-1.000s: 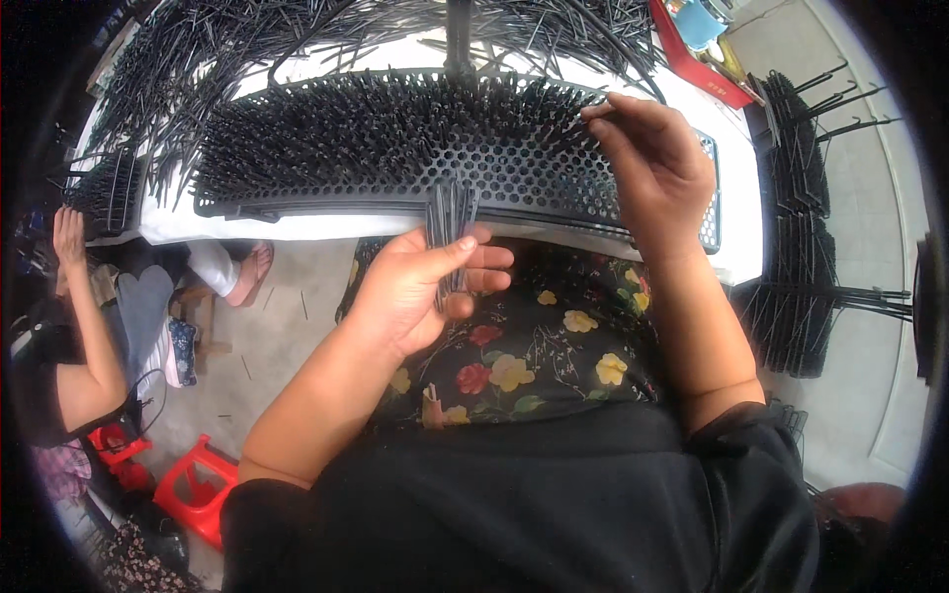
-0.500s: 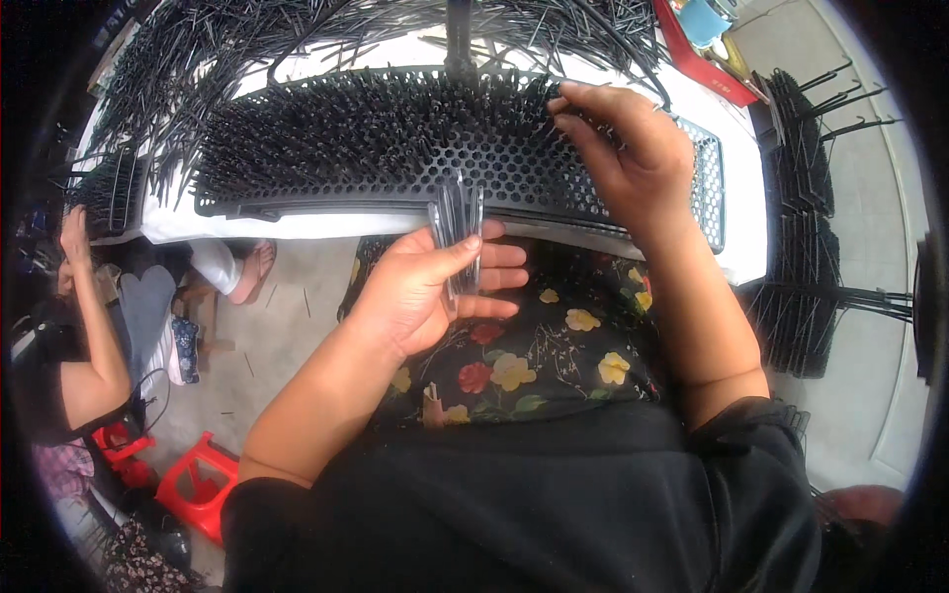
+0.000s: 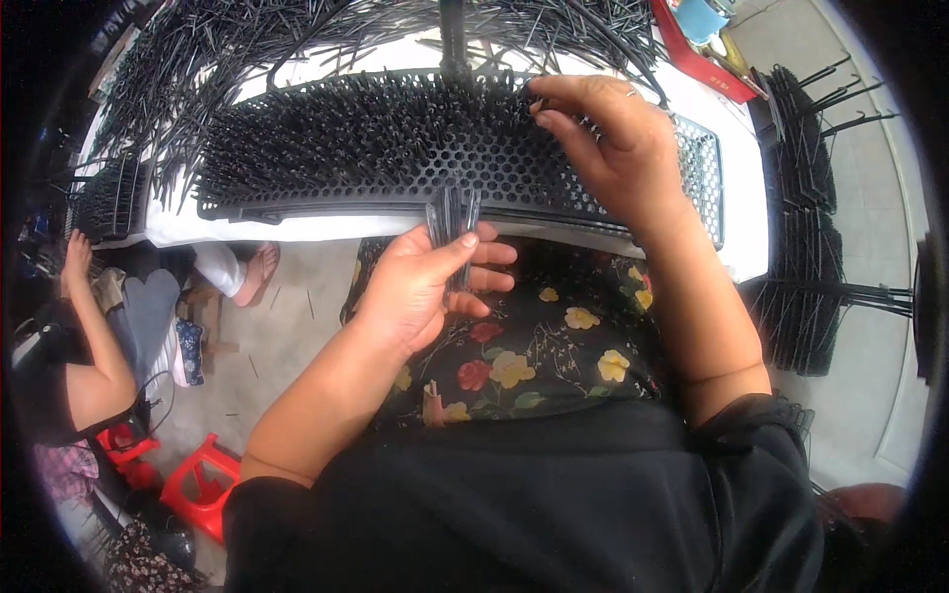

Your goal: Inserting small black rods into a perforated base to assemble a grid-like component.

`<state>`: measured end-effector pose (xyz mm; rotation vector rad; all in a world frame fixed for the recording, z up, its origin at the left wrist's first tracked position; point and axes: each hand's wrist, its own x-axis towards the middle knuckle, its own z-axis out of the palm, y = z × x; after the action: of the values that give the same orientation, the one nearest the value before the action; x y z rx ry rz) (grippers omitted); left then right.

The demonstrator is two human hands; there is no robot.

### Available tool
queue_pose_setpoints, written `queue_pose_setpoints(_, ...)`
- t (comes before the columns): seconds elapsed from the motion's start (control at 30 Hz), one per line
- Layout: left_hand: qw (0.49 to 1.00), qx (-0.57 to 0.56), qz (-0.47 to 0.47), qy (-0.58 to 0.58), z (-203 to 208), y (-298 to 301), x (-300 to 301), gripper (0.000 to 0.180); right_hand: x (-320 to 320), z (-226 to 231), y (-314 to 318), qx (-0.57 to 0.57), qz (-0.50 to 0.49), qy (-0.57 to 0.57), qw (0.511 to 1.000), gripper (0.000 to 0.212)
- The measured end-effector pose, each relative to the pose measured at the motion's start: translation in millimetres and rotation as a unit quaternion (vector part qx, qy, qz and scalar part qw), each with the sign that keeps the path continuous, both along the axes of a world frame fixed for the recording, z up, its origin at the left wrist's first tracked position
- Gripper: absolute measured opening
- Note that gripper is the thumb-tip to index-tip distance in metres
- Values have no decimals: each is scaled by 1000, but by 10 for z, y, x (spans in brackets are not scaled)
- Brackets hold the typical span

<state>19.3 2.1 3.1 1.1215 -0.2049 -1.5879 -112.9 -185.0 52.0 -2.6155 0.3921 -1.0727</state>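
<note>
In my left hand [image 3: 410, 277] is a small bundle of thin black strips [image 3: 450, 219], pinned by the thumb against the fingers just in front of a perforated black rack [image 3: 494, 163]. Many similar black strips [image 3: 326, 133] stand upright in the rack's round holes, dense on the left and along the back. My right hand [image 3: 628, 143] hovers over the rack's right half. Its thumb and forefinger come together at the edge of the standing strips. Whatever is between those fingertips blends into the black behind, so I cannot make it out.
Loose black strips [image 3: 208, 64] lie heaped across the white-covered table's back and left. A red box [image 3: 707, 64] sits at the back right. Stacked black racks [image 3: 806, 267] stand right. A person's arm [image 3: 99, 331] and a red stool [image 3: 203, 484] are at left.
My right hand has shifted slightly left over the rack. The bundle in my left hand stands straighter and looks less fanned out.
</note>
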Motion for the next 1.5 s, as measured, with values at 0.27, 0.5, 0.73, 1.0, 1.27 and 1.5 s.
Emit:
queue_pose_setpoints(0.27, 1000, -17, 2, -11, -44, 9, -25, 23, -8, -114, -90, -140, 7, -1, 990, 22)
queue_pose_setpoints(0.5, 994, -104, -11, -43, -21, 51, -93, 22, -102, -37, 561, 295, 29, -24, 955, 32)
queue_pose_setpoints(0.73, 994, -95, -42, -46, 54, 18, -120, 28, -237, -77, 441, 559, 50, -130, 817, 20)
queue_pose_setpoints(1.0, 999, 18, -17, 35, -9, -5, -30, 26, -403, -218, 26, 213, -34, -185, 959, 14)
queue_pose_setpoints(1.27, 999, -1, -20, 27, -39, -1, -24, 23, -363, -171, -10, 119, -23, -107, 987, 14)
queue_pose_setpoints(1.5, 1000, 9, -1, 7, -18, -2, -54, 20, -225, -118, -78, -77, -6, -20, 997, 17)
